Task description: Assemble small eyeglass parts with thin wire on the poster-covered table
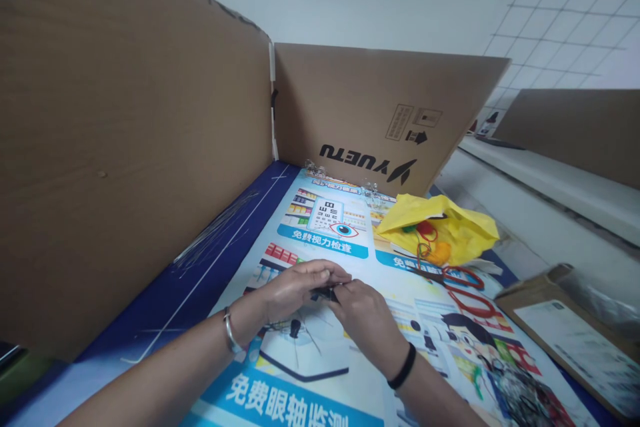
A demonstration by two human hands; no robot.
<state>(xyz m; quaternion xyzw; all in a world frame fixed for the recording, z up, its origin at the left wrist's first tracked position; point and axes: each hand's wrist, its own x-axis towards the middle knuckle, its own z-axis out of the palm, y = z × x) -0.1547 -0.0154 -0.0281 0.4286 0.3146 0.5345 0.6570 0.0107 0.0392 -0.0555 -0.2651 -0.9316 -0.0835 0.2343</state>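
Brown cardboard stands round my counter [260, 203] — one panel [135, 133] filling the left of the frame, another [350, 93] across the upper middle — probably to fence off the workspace. At the centre, my left hand [300, 283] and right hand [365, 320] meet over a small dark piece [324, 294]. My left fingers curl closed over it while my right ones pinch its side, nearly shut, I'd judge because something so slight needs steadying from both sides; its exact shape is hidden.

Right of centre lies one pair of red-handled scissors [470, 293], seemingly left within easy reach, below one yellow bag [450, 213] whose open mouth shows red, orange and green yarn. I count two clear, crinkled clusters by the rear panel, one small carton [555, 320] at lower right and one dark tangle [525, 387] beside it. Thin wires [215, 230] lie together at left — too fine to count.
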